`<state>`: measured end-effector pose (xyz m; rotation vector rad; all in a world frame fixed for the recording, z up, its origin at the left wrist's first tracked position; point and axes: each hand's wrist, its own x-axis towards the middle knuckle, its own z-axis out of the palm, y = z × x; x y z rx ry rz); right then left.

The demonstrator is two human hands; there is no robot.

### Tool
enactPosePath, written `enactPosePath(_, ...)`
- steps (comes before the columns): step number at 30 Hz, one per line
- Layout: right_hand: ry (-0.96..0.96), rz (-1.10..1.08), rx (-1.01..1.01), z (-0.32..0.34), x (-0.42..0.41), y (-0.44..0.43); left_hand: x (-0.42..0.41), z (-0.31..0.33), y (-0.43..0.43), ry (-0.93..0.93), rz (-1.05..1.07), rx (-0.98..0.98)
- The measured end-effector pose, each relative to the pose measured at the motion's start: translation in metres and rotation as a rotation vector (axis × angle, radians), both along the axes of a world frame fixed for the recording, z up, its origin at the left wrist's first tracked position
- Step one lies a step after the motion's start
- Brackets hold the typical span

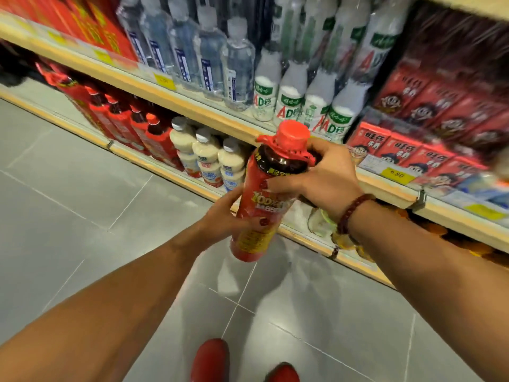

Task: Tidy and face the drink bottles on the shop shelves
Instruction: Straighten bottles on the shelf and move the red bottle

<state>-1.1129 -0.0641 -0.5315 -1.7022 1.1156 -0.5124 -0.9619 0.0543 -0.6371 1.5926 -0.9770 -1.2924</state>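
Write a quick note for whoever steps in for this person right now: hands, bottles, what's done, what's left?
Left hand: grips the lower body of the red-labelled plastic bottle of dark drink with a red cap.
Right hand: fingers curled round its shoulder below the cap.
The bottle is off the shelves, tilted, in front of the lower wooden shelf.
Matching red bottles and cream-coloured bottles stand in rows there.
To do: set this bottle in place, label outward.

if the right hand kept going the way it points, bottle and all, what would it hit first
Probably the cream-coloured bottles on the lower shelf: the right hand, gripping the red bottle near its cap, points left toward them. Depth is unclear; it might pass in front.
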Motion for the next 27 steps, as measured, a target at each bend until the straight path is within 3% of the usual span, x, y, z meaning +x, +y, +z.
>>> enactPosePath(18, -0.336, 0.371, 0.028, 0.334, 0.133, 0.112, 0.069, 0.337, 0.137, 0.212, 0.606, -0.277)
enactPosePath(24, -0.502, 0.391, 0.039, 0.371, 0.181, 0.154, 0.122, 0.397, 0.179, 0.275, 0.672, -0.333)
enactPosePath(27, -0.479, 0.330, 0.095, 0.361, 0.199, 0.169, 0.151, 0.416, 0.194, 0.323, 0.719, -0.366)
